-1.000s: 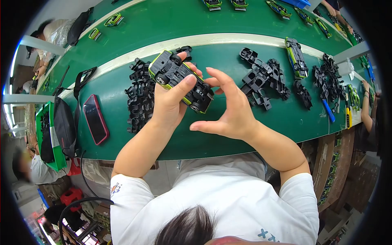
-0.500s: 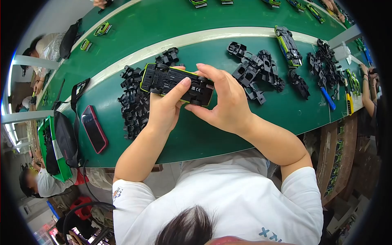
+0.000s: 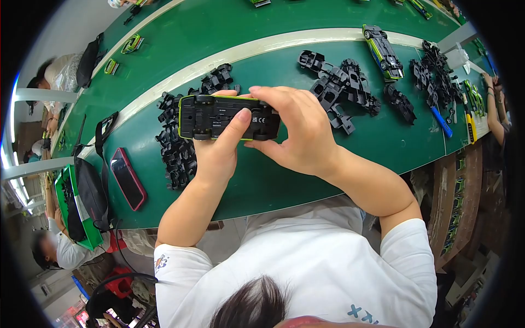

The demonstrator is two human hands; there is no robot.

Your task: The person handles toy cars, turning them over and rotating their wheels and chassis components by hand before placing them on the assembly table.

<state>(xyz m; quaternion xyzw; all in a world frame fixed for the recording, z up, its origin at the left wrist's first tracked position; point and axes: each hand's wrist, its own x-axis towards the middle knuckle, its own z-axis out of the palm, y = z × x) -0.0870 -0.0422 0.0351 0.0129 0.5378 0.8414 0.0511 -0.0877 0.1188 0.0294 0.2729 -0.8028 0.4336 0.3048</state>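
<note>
A toy car (image 3: 216, 116) with a black underside and a lime-green edge is held bottom up above the green table. My left hand (image 3: 221, 147) grips it from below, its thumb lying across the underside. Around the car's right end, my right hand (image 3: 301, 131) has its fingers on the far edge and its thumb at the near edge. Behind and left of my hands lies a pile of black plastic parts (image 3: 176, 156). Another heap of black parts (image 3: 331, 90) lies to the right, and a second upturned car (image 3: 384, 53) rests beyond it.
On the green table (image 3: 372, 156) are a red-edged phone (image 3: 128, 179), a black bag (image 3: 90, 186), a blue-handled tool (image 3: 441, 122) and a yellow-handled tool (image 3: 471, 128). A green bin (image 3: 90, 229) stands far left. Co-workers are at the left and right edges.
The car has turned from a slant to nearly level and moved left. My right hand has closed from an open spread onto the car's right end. The camera view has shifted slightly.
</note>
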